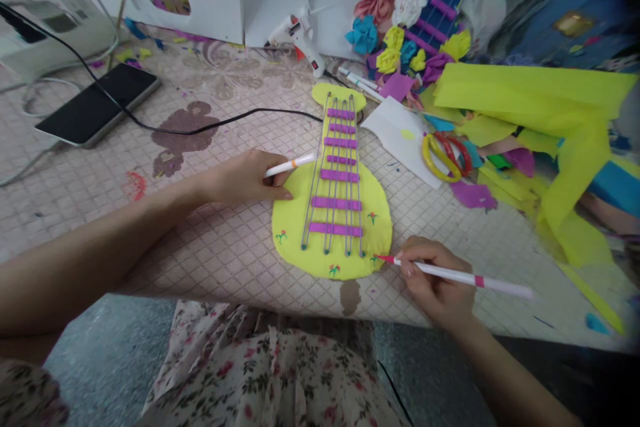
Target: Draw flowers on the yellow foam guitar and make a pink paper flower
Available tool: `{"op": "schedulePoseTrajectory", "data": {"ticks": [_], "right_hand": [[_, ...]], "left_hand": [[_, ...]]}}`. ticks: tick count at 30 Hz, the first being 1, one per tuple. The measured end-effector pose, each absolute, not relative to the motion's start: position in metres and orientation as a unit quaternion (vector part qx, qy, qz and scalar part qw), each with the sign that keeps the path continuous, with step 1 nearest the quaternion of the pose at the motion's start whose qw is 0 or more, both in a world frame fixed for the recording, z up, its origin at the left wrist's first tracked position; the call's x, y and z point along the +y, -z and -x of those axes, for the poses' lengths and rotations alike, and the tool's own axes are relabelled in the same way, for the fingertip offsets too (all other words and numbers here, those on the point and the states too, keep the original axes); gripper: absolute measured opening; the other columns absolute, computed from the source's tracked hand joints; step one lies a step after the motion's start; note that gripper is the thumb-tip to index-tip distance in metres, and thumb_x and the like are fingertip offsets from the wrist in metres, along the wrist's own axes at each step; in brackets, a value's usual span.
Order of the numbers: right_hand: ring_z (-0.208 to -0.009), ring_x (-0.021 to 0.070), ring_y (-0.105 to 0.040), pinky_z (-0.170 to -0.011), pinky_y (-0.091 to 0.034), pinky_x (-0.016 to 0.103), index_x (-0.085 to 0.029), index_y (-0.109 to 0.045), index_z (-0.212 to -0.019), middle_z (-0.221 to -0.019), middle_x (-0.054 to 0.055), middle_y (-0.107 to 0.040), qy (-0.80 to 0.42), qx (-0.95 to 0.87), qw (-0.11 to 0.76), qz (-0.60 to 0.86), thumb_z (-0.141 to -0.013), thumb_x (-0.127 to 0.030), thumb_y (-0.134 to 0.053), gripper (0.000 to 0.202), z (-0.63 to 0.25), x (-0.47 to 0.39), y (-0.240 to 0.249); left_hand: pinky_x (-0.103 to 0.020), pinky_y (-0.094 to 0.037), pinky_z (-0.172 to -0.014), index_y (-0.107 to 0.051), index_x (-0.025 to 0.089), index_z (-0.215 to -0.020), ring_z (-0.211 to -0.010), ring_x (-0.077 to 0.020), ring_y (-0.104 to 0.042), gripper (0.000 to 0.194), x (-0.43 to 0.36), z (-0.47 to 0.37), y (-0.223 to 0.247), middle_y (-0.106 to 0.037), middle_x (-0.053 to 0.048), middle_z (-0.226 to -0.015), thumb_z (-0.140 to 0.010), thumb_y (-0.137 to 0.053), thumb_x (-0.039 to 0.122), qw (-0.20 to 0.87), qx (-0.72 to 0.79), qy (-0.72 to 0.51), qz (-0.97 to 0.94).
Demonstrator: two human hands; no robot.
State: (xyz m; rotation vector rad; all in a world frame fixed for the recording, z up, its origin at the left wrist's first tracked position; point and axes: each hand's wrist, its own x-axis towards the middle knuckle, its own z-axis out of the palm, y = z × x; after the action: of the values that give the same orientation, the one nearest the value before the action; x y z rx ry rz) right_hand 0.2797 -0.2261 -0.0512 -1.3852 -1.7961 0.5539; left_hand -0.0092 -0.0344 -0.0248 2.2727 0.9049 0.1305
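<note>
A yellow paper guitar [295, 213] lies flat on the table, with purple strips, several grey strings and small red-and-green flowers drawn on its body. My right hand [439, 280] grips a white felt-tip pen [453, 273] with a pink band. Its red tip meets the guitar, or hovers just above it, by a flower near the lower right edge. At the guitar's left side, my left hand [247, 177] is closed around a second felt-tip pen [290, 165], white with an orange band. The thumb of that hand rests on the guitar's body.
Behind the guitar lies a glue gun [303, 40], its black cable running left past a phone [100, 103]. Scissors [445, 157], a white paper piece [400, 137] and yellow paper scraps [535, 90] spread to the right. Crumpled paper flowers [393, 50] sit at the back.
</note>
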Motion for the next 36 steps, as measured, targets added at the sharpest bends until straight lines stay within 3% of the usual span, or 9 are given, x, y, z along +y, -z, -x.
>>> {"op": "schedulePoseTrajectory", "data": {"ticks": [13,36], "right_hand": [[-0.058,0.0112,-0.050,-0.051,-0.039,0.026,-0.021,-0.057,-0.085,-0.070,-0.001,-0.057,-0.230,-0.702,0.400,0.542,-0.079,-0.011,-0.055,0.013,-0.2767,-0.2237,0.0487],[-0.062,0.0121,-0.053,-0.055,-0.041,0.027,-0.021,-0.058,-0.086,-0.073,-0.001,-0.058,-0.231,-0.701,0.404,0.541,-0.079,-0.010,-0.056,0.013,-0.2777,-0.2244,0.0496]], "left_hand": [[-0.020,-0.027,-0.050,-0.042,0.017,-0.065,-0.050,-0.0066,-0.035,0.028,-0.0344,0.0090,0.0247,-0.042,0.006,-0.055,-0.071,-0.060,0.039,0.336,0.350,-0.047,-0.873],[-0.021,-0.026,-0.051,-0.042,0.017,-0.065,-0.050,-0.0066,-0.036,0.028,-0.0343,0.0092,0.0257,-0.042,0.006,-0.055,-0.072,-0.059,0.038,0.339,0.342,-0.057,-0.875]]}}
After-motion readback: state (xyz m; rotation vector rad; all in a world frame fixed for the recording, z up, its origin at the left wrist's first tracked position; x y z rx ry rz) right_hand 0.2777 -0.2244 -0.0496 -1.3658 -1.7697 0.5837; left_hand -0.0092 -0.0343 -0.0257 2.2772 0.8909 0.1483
